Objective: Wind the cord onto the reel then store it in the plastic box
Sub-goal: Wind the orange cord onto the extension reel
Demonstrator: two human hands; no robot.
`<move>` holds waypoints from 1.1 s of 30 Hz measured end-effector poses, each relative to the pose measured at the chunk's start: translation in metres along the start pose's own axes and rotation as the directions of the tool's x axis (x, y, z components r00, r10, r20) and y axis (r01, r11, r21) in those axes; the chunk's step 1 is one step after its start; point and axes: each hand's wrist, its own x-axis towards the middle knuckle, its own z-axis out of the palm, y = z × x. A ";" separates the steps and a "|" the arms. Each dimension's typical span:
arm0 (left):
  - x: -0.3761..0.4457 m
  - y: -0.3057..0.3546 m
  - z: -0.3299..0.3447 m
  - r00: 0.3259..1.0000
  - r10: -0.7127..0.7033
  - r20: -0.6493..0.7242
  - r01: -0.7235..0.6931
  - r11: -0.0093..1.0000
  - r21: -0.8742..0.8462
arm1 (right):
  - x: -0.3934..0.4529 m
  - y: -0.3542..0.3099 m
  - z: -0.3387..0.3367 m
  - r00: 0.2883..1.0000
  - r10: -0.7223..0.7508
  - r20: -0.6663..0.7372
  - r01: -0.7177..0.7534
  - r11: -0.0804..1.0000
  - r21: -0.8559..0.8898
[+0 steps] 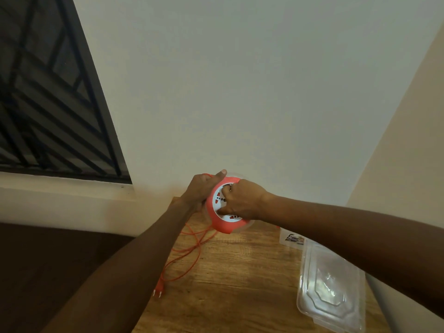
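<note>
Orange plastic rings the reel, which the person holds up in the air above the far end of the wooden counter, its white socket face turned toward them. The left hand is wrapped around the reel's rim with the thumb laid along the top edge; the right hand is closed on something at the centre of the face, most likely a winding knob, though the fingers hide it. Winding looks to be under way but far from finished: a good length of orange cord hangs from the reel and lies in loose loops on the counter, ending in the plug near the counter's left edge. All of that has yet to go on. The clear plastic box waits on the right side of the counter, partly under the right forearm, well apart from the cord; whether it lies open I cannot tell. A small printed card lies just beyond it. Nothing blocks the path to the box.
</note>
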 end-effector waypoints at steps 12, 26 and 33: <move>-0.001 0.013 0.004 0.987 0.087 -0.134 -0.089 0.996 -0.009 | 0.008 -0.010 0.025 0.906 0.416 -0.083 -0.371 0.872 0.319; -0.002 0.008 0.008 0.982 0.081 -0.173 -0.087 0.996 -0.027 | 0.020 -0.036 0.027 0.702 0.711 0.044 -0.607 0.565 0.558; -0.003 0.011 0.000 0.985 0.060 -0.160 -0.060 0.998 0.008 | -0.004 -0.025 0.025 0.929 0.342 -0.141 -0.257 0.871 0.419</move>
